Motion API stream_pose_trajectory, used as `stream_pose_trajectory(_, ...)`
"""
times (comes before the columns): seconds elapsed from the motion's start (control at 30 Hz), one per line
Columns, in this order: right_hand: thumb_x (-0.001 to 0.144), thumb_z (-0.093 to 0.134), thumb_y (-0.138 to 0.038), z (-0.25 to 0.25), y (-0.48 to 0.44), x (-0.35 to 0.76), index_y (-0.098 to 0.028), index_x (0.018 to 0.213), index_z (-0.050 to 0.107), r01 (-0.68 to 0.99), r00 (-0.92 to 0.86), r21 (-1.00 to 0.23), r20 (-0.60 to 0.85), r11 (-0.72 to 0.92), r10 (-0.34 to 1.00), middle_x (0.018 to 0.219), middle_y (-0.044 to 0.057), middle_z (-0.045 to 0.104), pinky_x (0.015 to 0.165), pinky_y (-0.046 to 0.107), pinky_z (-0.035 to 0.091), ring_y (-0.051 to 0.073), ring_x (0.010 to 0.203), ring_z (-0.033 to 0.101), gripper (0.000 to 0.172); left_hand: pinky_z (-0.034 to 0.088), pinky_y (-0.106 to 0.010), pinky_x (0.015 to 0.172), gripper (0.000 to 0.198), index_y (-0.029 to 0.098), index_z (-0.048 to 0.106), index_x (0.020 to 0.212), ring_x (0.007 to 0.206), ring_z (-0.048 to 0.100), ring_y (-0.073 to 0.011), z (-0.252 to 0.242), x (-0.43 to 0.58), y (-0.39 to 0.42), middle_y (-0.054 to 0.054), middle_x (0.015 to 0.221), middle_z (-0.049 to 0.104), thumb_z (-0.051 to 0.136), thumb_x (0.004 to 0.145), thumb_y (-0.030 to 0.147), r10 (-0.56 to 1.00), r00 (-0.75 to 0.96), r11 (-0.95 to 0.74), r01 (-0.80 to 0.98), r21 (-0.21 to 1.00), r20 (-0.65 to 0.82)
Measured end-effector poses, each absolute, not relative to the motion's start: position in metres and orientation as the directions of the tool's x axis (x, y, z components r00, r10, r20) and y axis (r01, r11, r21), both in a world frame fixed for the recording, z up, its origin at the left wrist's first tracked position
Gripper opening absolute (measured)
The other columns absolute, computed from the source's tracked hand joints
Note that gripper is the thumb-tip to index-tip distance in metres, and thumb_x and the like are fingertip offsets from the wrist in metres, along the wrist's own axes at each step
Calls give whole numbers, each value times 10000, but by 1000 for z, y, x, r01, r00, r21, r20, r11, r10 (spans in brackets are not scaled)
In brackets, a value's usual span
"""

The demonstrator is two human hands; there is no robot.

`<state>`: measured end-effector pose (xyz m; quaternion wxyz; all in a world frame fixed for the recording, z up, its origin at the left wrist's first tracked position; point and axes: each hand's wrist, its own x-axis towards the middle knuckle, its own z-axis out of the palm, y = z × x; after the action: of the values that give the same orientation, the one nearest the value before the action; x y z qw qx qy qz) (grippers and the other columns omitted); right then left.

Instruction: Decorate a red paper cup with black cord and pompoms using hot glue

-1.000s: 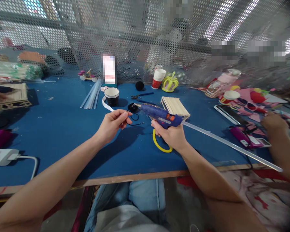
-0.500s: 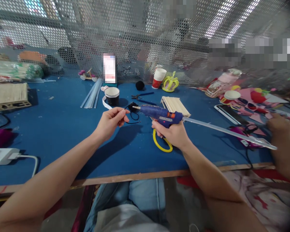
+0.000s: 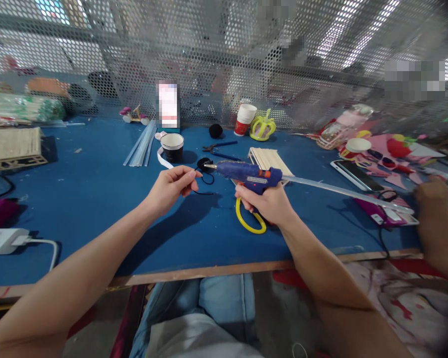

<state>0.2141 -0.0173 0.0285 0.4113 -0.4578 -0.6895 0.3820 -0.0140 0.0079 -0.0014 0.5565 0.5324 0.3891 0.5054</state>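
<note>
Blue plastic fills the right hand (image 3: 267, 201) we watch: its fingers are wrapped round the grip of a glue gun (image 3: 246, 174), held level above the table (image 3: 97, 199), nozzle toward the left hand (image 3: 171, 191). There we see thumb and forefinger pinched together on a thin black cord (image 3: 205, 193), whose free end hangs out to the right below the fingertips. The nozzle tip is near those fingertips, apart from them as far as we can tell. From the gun's back a long translucent glue stick (image 3: 332, 187) slants right. Under the right hand we make out a yellow loop (image 3: 243, 221), partly hidden. Just beyond the gun lies a pale wooden slatted piece (image 3: 271, 160), with pliers (image 3: 226, 144) farther back. Past the left hand we find a black cup (image 3: 172, 150) with a white rim, a white ribbon (image 3: 162, 158) beside it, then clear sticks (image 3: 140, 145). Farther off stand red-and-white paper cups (image 3: 242, 119) and a yellow crown-shaped piece (image 3: 262, 127); at far right, a co-worker's hand (image 3: 435, 194) blurs.
</note>
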Motion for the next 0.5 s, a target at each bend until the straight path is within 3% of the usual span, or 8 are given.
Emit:
stream_pose_trajectory(0.23, 771, 627, -351, 27, -13, 215, -142, 676, 585, 285, -128, -929, 207, 236, 970, 449, -39, 524, 403, 223, 413, 77, 381, 478, 234, 335, -180, 435, 218, 137, 677, 804, 460, 449, -50, 2, -12, 4, -3, 572, 593, 678, 745, 347, 962, 255, -42, -204, 978, 95)
stream_pose_trajectory(0.5, 753, 641, -359, 21, -17, 211, -154, 713, 610, 348, -55, -889, 299, 299, 953, 478, -25, 562, 446, 246, 465, 100, 406, 524, 212, 451, -153, 507, 92, 128, 618, 834, 515, 532, -43, 6, -17, 14, 0, 642, 603, 576, 828, 210, 999, 29, 33, -541, 840, -20)
